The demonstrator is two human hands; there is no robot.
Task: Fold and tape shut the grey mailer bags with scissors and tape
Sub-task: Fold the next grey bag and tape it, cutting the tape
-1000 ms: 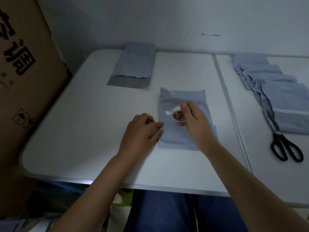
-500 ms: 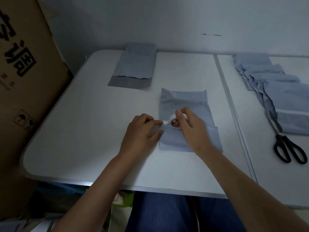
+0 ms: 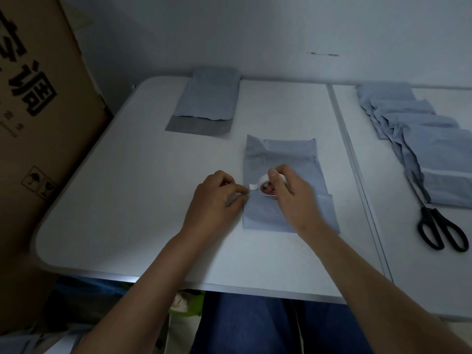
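A folded grey mailer bag (image 3: 283,159) lies flat in the middle of the white table (image 3: 132,200). My right hand (image 3: 293,198) holds a small white tape roll (image 3: 267,186) just above the bag's left part. My left hand (image 3: 217,200) pinches the loose end of the tape at the bag's left edge, with a short strip stretched between the hands. Black scissors (image 3: 441,231) lie closed on the table at the right, away from both hands.
A stack of grey mailer bags (image 3: 212,98) lies at the back of the table. Several more bags (image 3: 429,139) overlap in a row at the right. A big cardboard box (image 3: 33,123) stands against the table's left side. A seam (image 3: 357,175) divides two tabletops.
My right hand brought the tape roll down and left toward my left hand, which now pinches the tape's end at the bag's left edge. The bag and scissors stayed put.
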